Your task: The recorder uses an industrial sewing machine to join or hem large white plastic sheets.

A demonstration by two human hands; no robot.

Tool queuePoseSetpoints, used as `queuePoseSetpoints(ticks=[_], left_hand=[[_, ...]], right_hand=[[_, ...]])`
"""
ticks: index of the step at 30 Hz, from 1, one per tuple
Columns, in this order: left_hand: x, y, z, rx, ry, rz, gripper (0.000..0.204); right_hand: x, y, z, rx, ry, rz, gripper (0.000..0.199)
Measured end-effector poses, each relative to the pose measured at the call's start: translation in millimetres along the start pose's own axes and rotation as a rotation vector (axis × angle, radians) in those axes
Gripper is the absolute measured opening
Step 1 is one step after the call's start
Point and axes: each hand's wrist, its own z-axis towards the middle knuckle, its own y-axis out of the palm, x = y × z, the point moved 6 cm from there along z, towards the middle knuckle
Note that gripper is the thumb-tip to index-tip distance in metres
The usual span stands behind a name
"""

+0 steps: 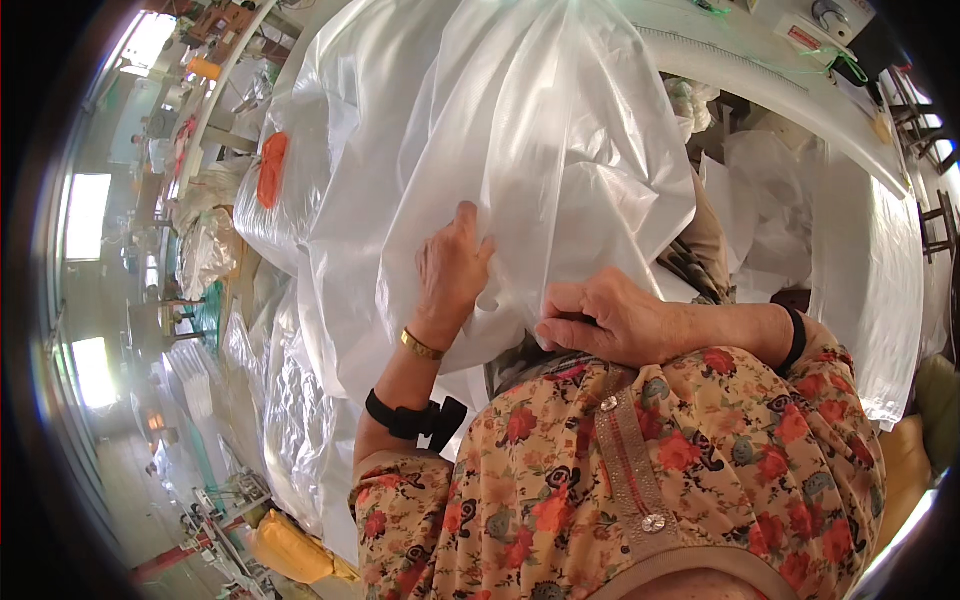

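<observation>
Adjustment, probably, of plastic sheet (545,140) under left hand (452,270), with thumb apart, beside curled right hand (612,318) with hold unclear, perhaps needing even spreading next.

3 burnt-out windows (88,216) well to the left of the hands (452,265) light the scene brightly. Plastic sheeting (540,110) ahead of the hands throws glossy white glare, with soft grey shadows in its folds. The hands look fairly sharp; the area far left of them is hazy. Fisheye distortion bows the table (830,130) ahead and right of them; the corners are black.
</observation>
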Motion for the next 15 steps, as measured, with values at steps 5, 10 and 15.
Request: queuePoseSetpoints(ticks=[5, 10, 15], left_hand=[[42.1, -51.4, -18.7, 0.147, 0.119, -0.204, 0.014], [55.1, -55.6, -19.6, -0.084, 0.152, -0.489, 0.016], [37.8, -20.5, -27.9, -0.251, 0.041, -0.698, 0.011]], right_hand=[[-11.0, 0.4, 8.3, 0.01, -0.13, -0.068, 0.016], [-31.9, -0.3, 15.3, 0.07, -0.328, -0.303, 0.013], [-28.9, 7.1, 22.7, -0.013, -0.3, -0.44, 0.018]])
